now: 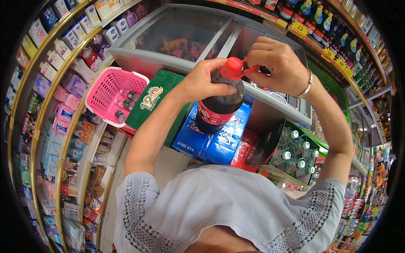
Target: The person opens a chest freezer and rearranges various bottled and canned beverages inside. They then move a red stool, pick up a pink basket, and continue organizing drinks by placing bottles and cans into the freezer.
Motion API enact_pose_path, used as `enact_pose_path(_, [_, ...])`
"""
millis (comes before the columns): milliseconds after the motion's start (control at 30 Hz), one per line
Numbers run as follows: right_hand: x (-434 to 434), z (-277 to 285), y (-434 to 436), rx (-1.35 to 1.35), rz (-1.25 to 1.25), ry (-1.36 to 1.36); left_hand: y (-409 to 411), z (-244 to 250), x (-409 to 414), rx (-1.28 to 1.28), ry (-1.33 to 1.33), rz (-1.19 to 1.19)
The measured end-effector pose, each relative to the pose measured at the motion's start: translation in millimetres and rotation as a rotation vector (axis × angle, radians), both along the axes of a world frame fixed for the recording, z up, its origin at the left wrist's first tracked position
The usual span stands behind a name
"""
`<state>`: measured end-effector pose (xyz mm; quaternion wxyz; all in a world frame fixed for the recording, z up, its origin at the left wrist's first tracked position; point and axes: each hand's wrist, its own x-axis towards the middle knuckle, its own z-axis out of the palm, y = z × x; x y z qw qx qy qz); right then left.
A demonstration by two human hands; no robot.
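Observation:
A large plastic bottle of dark cola [218, 110] with a red cap and red label stands upright over a blue shrink-wrapped pack [205, 142]. My left hand [208, 79] is closed around its neck and shoulder, the thumb across the front. A red plastic carry handle [248, 71] loops out from the neck just below the cap. Its far side is pinched in the fingers of my right hand [275, 66], which wears a silver bangle. The right fingertips are partly hidden behind the handle and the knuckles.
A chest freezer [190, 64] with glass lids lies beyond the bottle. To the left are a green carton [155, 104], a pink basket [115, 74] holding small bottles, and stocked shelves [60, 82]. A box of clear bottles [269, 158] stands right; bottle shelves [316, 44] rise behind.

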<state>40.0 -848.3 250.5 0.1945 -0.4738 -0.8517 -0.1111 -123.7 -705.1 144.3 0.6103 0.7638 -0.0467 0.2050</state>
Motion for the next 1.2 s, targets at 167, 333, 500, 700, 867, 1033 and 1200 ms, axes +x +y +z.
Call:
enact_pose_path(167, [15.8,-47.0,-6.5,0.119,-0.106,0.308,-3.9,-5.2,8.1,-0.106,-0.034,0.090])
enact_pose_path(333, [10.5,-86.1,-7.0,0.132,-0.163,0.638,1.2,-4.7,16.0,-0.087,-0.051,0.152])
enact_pose_path(500, [-0.2,-98.4,3.3,0.160,-0.223,0.866,4.1,-5.3,21.9,-0.110,-0.051,0.228])
enact_pose_path(700, [0.1,-109.8,25.2,0.220,-0.250,0.964,7.0,-8.9,32.2,-0.226,-0.171,0.238])
enact_pose_path(867, [4.7,-112.5,37.0,0.213,-0.266,0.979,21.2,-12.9,37.0,-0.189,-0.125,0.262])
enact_pose_path(1033, [7.8,-113.6,44.8,0.198,-0.260,1.003,24.8,-10.8,37.4,-0.207,-0.091,0.275])
enact_pose_path(1200, [10.6,-111.5,48.0,0.139,-0.264,0.995,29.8,-12.2,40.2,-0.195,-0.075,0.274])
